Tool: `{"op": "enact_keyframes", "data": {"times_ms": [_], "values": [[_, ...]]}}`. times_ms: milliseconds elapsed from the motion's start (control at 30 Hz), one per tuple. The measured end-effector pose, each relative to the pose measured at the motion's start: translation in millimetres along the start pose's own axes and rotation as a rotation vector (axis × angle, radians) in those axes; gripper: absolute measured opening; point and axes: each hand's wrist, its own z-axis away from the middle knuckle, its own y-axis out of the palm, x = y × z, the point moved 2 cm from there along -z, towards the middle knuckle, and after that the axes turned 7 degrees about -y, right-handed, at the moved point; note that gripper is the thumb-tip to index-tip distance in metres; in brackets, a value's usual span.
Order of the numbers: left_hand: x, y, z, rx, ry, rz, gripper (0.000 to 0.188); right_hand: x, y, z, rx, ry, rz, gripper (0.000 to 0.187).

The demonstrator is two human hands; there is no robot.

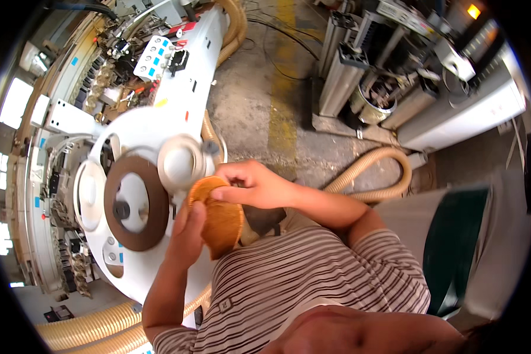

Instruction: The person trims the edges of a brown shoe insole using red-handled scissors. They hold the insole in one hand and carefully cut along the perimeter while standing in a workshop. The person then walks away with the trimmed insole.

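Between my two hands is an orange-brown, roughly leaf-shaped piece [223, 227] with a ribbed, stitched-looking edge. Its surface looks streaked, and what it is made of I cannot tell. My right hand [253, 186] pinches its upper end, thumb on the face and fingers curled behind. Along its left edge my left hand [187, 233] is closed on it, the fingers partly hidden. The piece is held in front of my striped shirt, beside a white round machine part [183, 162] and a brown ring-shaped disc [117, 206].
The white machine body [186, 88] carries a panel of knobs [153, 58]. Ribbed tan hoses [100, 318] run at lower left, and another hose [389, 154] loops across the floor. Metal columns and equipment [348, 76] stand at upper right. A dark cable [289, 41] crosses the concrete floor.
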Motion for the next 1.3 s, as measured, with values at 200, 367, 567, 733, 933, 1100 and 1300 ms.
{"op": "enact_keyframes", "data": {"times_ms": [200,367,567,733,933,1100,1300], "values": [[-44,50,-178,-0.076,-0.075,-0.078,0.043,-20,-160,-49,-0.153,0.156,-0.296,0.02],[-69,52,-271,-0.139,-0.117,0.152,0.043,-20,-239,-109,-0.119,0.292,-0.206,0.024],[-75,51,-404,0.385,-0.124,0.631,0.05,-35,-340,-177,-0.287,0.354,-0.203,0.025],[-88,17,-511,0.547,-0.15,0.664,0.05,-89,-415,-264,-0.275,0.417,-0.276,0.021],[-121,-95,-601,0.242,-0.065,0.853,0.044,-194,-487,-381,-0.237,0.476,-0.364,0.033],[-146,-186,-642,-0.019,-0.019,0.953,0.045,-340,-544,-465,-0.094,0.684,-0.059,0.025],[-141,-240,-671,-0.497,0.091,1.103,0.056,-499,-578,-618,0.115,0.753,0.115,0.018]]}}
